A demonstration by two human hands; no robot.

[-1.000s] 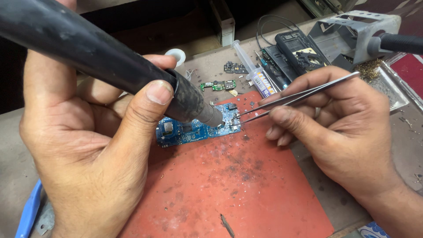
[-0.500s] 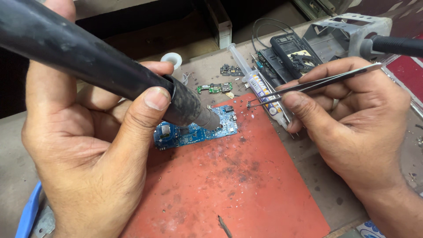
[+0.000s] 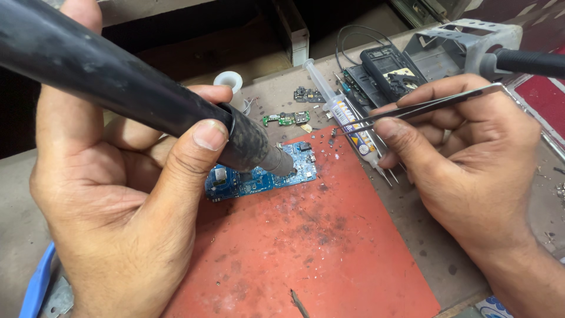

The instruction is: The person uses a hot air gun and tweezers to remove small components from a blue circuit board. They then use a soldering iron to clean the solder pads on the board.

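Left hand (image 3: pixel 112 200) wrapped tight round a thick black hot-air tool (image 3: pixel 147 97), nozzle angled down and rightward onto the right end of the blue circuit board (image 3: pixel 259 176), which lies long axis left-to-right, slightly tilted, on the upper edge of the red mat (image 3: pixel 318 253) on the tabletop (image 3: pixel 424 235). Right hand (image 3: pixel 471 171) up and to the right of the board, well clear of it, fingers pinching slim metal tweezers (image 3: pixel 412 110); tips pointing left, hovering over a syringe (image 3: pixel 347 121) beside the mat. Left hand far nearer the board.
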